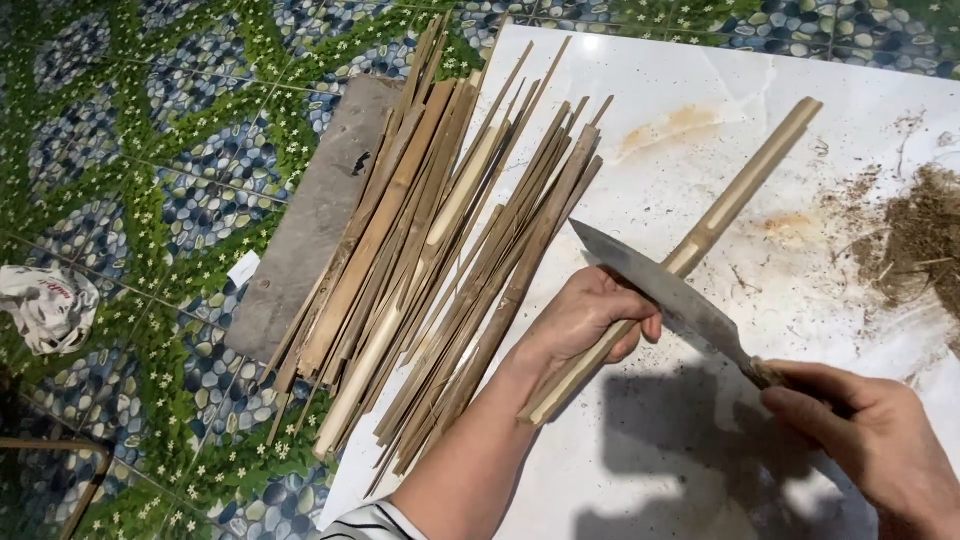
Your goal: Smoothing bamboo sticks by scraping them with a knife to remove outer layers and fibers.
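- Bamboo strips are piled on a grey board and the white slab, left of the hands.
- Brown dust is seen at the right.
- A bamboo stick is gripped by the left hand.
- A knife is held in the right hand, its blade laid on the stick.
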